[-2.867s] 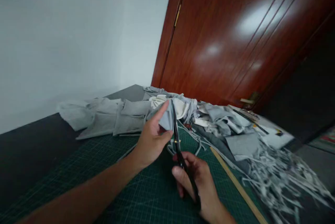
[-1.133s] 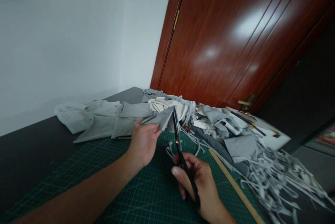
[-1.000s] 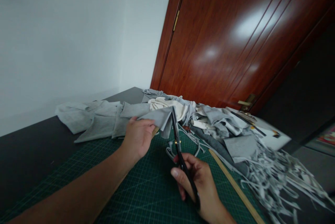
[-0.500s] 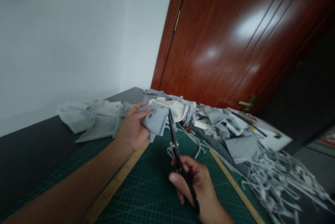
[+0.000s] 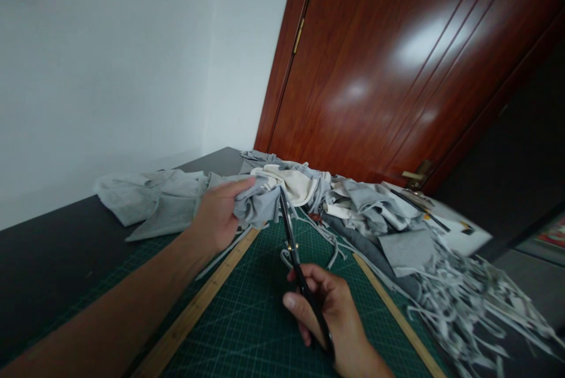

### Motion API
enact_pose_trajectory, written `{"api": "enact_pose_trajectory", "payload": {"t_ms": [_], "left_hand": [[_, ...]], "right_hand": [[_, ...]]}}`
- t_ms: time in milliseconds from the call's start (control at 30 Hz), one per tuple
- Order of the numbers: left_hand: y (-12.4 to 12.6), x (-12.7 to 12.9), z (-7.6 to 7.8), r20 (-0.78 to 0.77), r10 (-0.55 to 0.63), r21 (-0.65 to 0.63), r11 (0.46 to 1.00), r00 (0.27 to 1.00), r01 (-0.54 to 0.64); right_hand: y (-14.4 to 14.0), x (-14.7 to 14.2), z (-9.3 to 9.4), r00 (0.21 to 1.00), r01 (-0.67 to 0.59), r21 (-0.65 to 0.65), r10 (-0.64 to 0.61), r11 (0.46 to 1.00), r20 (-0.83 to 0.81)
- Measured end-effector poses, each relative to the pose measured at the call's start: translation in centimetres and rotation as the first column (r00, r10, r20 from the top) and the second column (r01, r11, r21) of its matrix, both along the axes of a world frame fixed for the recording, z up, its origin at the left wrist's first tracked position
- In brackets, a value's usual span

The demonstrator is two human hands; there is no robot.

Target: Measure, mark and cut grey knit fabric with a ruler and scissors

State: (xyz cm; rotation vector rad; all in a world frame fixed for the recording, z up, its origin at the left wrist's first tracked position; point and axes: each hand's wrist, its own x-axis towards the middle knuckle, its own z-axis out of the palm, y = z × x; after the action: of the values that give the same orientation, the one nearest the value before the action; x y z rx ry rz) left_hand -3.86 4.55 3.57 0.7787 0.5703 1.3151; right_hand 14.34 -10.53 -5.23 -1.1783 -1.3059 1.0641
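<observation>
Left hand [image 5: 217, 216]: closed round a bunched grey cloth piece [image 5: 260, 204], thumb on top, fingers curled beneath; cloth gathered against the palm and spilling out to the right of the fingers [image 5: 236, 186], raised just above the mat.

Right hand [image 5: 329, 316]: near centre, wrapped round the black handles of the scissors [image 5: 293, 251], fingers through the loops. Blades nearly together, pointing far and slightly left, tips touching or just beside the right edge of the held cloth; cannot tell whether any cloth sits between the blades.

Green cutting mat [image 5: 247, 331]: gridded, under both hands.

Wooden ruler [image 5: 198, 307]: diagonal on the mat, beneath the left forearm, far end close under the held cloth.

Second wooden ruler [image 5: 397, 319]: diagonal, to the right of the right hand.

Fabric pile [image 5: 353, 201]: grey and cream pieces along the far edge of the mat.

Cut grey strips [image 5: 468, 301]: heaped at the right.

Wooden door [image 5: 397, 60]: behind the pile.
</observation>
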Motion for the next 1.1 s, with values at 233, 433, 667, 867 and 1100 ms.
{"api": "enact_pose_trajectory", "payload": {"t_ms": [233, 433, 667, 867, 1100], "left_hand": [[1.2, -3.3, 1.3, -0.145, 0.003, 0.225, 0.974, 0.989, 0.030], [1.6, -3.7, 0.0, -0.439, -0.448, 0.220, 0.787, 0.779, 0.576], [1.6, -4.1, -0.9, -0.518, -0.409, 0.289, 0.743, 0.751, 0.604], [0.7, -4.5, -0.3, -0.385, -0.507, 0.303, 0.720, 0.771, 0.625], [1.8, -5.0, -0.5, -0.436, -0.519, 0.206, 0.738, 0.735, 0.643]], "right_hand": [[-0.4, 2.2, 0.8, 0.985, -0.154, -0.091, 0.160, 0.984, 0.064], [-0.5, 3.3, 1.1, 0.972, -0.197, -0.099, 0.207, 0.975, 0.108], [-0.4, 4.6, 0.7, 0.969, -0.205, -0.124, 0.219, 0.971, 0.116], [-0.5, 4.7, -0.1, 0.967, -0.231, -0.098, 0.239, 0.968, 0.084], [-0.3, 4.9, -1.0, 0.961, -0.276, -0.052, 0.277, 0.960, 0.018]]}}
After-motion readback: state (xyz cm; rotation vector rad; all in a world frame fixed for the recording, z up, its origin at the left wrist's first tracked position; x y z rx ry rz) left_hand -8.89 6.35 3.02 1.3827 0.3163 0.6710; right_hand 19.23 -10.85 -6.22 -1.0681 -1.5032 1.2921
